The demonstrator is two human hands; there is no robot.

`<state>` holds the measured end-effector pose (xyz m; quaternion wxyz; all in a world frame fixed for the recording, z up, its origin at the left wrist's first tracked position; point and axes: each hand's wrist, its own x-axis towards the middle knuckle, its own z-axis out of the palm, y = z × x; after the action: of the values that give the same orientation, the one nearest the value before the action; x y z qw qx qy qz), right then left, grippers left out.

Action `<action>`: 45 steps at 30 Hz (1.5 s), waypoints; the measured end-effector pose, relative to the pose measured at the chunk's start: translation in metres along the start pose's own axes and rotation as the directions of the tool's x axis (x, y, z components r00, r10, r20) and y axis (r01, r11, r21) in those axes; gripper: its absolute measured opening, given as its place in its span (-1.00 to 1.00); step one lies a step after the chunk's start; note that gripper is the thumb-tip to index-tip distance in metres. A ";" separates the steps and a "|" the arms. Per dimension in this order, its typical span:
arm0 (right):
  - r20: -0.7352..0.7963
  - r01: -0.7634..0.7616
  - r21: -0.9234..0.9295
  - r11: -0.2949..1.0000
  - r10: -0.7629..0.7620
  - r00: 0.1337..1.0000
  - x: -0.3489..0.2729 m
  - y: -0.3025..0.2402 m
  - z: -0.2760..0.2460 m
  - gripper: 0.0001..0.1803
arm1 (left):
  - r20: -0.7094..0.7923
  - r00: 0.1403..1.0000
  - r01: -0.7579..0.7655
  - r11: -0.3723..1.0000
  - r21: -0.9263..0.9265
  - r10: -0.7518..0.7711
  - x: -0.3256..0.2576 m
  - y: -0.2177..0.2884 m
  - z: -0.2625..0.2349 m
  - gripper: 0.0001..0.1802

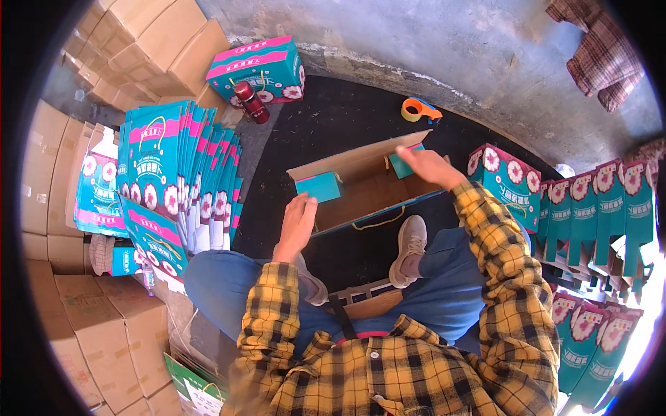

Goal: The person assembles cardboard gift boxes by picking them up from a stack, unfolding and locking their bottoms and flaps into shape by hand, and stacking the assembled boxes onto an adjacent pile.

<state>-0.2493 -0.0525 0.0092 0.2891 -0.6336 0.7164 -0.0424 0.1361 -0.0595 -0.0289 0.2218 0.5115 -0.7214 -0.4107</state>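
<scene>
On the dark mat between my feet stands a gift carton (pixel 361 208) with its top open, its brown inside showing and a cord handle on its near side. A teal end flap (pixel 318 187) folds inward at its left end; another shows at the right end. My left hand (pixel 296 223) lies at the left end beside the flap, open with fingers extended. Across the carton, my right hand (pixel 431 168) is over the right end flap, fingers stretched out and open. Neither hand is seen gripping anything.
Beyond the carton lies an orange tape dispenser (pixel 420 109). A red bottle (pixel 251 102) stands before a closed teal carton (pixel 258 69). Flattened teal cartons (pixel 156 159) lean at the left near brown boxes (pixel 114 333). More teal cartons (pixel 593 197) line the right side.
</scene>
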 end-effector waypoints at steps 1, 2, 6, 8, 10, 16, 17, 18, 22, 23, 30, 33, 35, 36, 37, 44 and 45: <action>0.006 0.004 -0.004 1.000 -0.004 1.000 -0.001 0.010 0.000 -0.13 | -0.002 1.000 0.000 0.999 -0.043 0.000 -0.001 0.000 0.000 -0.35; 0.010 -0.156 0.368 0.917 0.163 0.987 -0.003 0.017 -0.003 0.03 | -0.010 1.000 -0.003 0.996 -0.087 0.002 -0.002 0.000 -0.001 -0.36; 0.177 -0.325 0.764 0.557 0.302 0.937 -0.002 0.026 -0.010 0.31 | -0.020 1.000 0.010 0.987 -0.161 -0.013 -0.004 -0.012 -0.001 -0.35; 0.178 -0.323 0.802 0.502 0.316 0.932 -0.002 0.021 -0.008 0.20 | -0.052 0.999 -0.008 0.987 -0.161 -0.001 -0.007 -0.018 -0.005 -0.38; 0.158 -0.277 0.796 0.538 0.255 0.954 -0.003 0.023 -0.011 0.14 | -0.076 0.997 0.000 0.982 -0.190 -0.014 -0.013 -0.021 -0.009 -0.39; -0.124 0.147 -0.161 0.976 -0.168 0.978 -0.008 0.074 0.001 -0.09 | -0.125 0.991 0.008 0.951 -0.310 -0.049 -0.013 -0.009 0.000 -0.36; -0.119 0.156 -0.153 0.976 -0.175 0.977 -0.004 0.060 0.006 -0.09 | -0.098 0.995 -0.003 0.966 -0.258 -0.023 -0.014 -0.012 -0.002 -0.32; -0.112 0.192 -0.299 0.935 -0.234 0.966 -0.002 0.044 0.007 -0.06 | -0.100 0.995 0.003 0.968 -0.252 -0.029 -0.016 -0.012 -0.003 -0.32; -0.052 0.299 -0.481 0.824 -0.367 0.929 0.008 -0.003 0.012 0.07 | 0.026 0.999 0.037 0.984 -0.175 -0.033 -0.015 -0.006 -0.005 -0.24; 0.002 0.300 -0.509 0.807 -0.348 0.938 0.010 -0.008 0.014 0.08 | 0.081 0.995 0.066 0.985 -0.156 -0.054 -0.013 -0.005 -0.007 -0.22; -0.077 0.184 -0.617 0.765 -0.291 0.954 0.011 -0.027 0.027 -0.05 | 0.150 0.987 0.066 0.998 -0.009 -0.064 -0.004 0.000 -0.002 -0.10; -0.113 0.175 -0.618 0.766 -0.307 0.945 0.011 -0.024 0.030 -0.03 | 0.016 0.998 -0.064 0.994 0.088 0.063 -0.004 -0.013 0.011 0.15; -0.108 0.165 -0.612 0.773 -0.289 0.951 0.012 -0.023 0.031 0.01 | 0.067 0.994 0.072 0.987 0.144 -0.082 -0.002 -0.022 0.017 0.34; -0.103 0.154 -0.604 0.782 -0.268 0.958 0.011 -0.023 0.031 0.05 | 0.065 0.995 0.069 0.988 0.141 -0.079 -0.002 -0.026 0.019 0.34; -0.105 0.152 -0.608 0.779 -0.268 0.958 0.010 -0.022 0.030 0.05 | 0.083 0.992 0.079 0.988 0.132 -0.091 -0.004 -0.030 0.020 0.35; -0.255 -0.265 -0.516 0.815 0.149 0.956 -0.024 -0.007 -0.038 -0.24 | 0.096 0.986 0.112 0.973 0.201 -0.133 -0.007 -0.028 0.016 0.38; -0.269 -0.350 -0.390 0.852 0.258 0.928 -0.032 0.005 -0.049 -0.24 | 0.102 0.987 0.105 0.976 0.193 -0.126 -0.006 -0.029 0.017 0.38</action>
<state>-0.2757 -0.0369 0.0586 0.0688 -0.5516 0.8255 0.0977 0.1422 -0.0516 -0.0613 0.1069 0.5469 -0.7374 -0.3817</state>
